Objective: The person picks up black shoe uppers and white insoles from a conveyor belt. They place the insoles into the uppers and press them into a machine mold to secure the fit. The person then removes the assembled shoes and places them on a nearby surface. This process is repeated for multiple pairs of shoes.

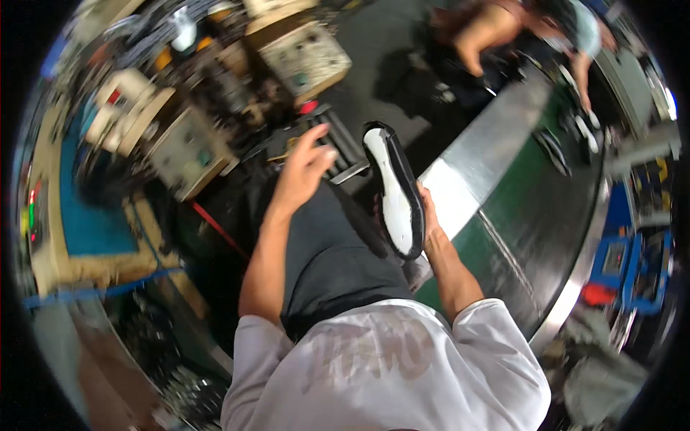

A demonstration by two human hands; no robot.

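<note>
A black shoe upper [400, 208] is held bottom side up in front of me, its white underside ringed by a black edge. My right hand [429, 214] grips it along its right side, near the end closer to my body. Some of those fingers are hidden beneath the shoe. To the left of it, my left hand [305, 169] is raised in the air, fingers apart and holding nothing. A gap separates this hand from the shoe.
A green conveyor [496, 251] with a metal edge [460, 165] curves along my right, carrying several shoes [553, 152]. Beyond it, people [496, 36] are working. Machines with beige control boxes [305, 61] stand ahead left. A blue-topped bench [90, 215] is at far left.
</note>
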